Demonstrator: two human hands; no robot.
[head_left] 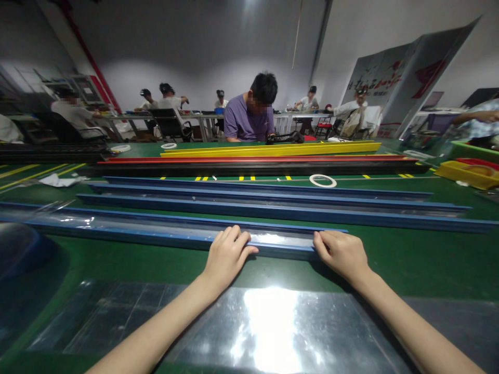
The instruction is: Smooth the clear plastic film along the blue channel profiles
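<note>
A long blue channel strip, its inside glossy like clear film, lies across the table in front of me. My left hand is closed over its near wall, fingers curled into the channel and thumb along the near side. At the strip's right end, my right hand is closed with curled fingers, and it covers that end. What lies between its fingertips is hidden. Nearer to me, a flat shiny clear sheet lies under my forearms.
Beyond are more blue strips, a black and red strip, yellow strips and a white ring. A yellow tray stands at right, a dark blue curved object at left. A person in purple sits opposite.
</note>
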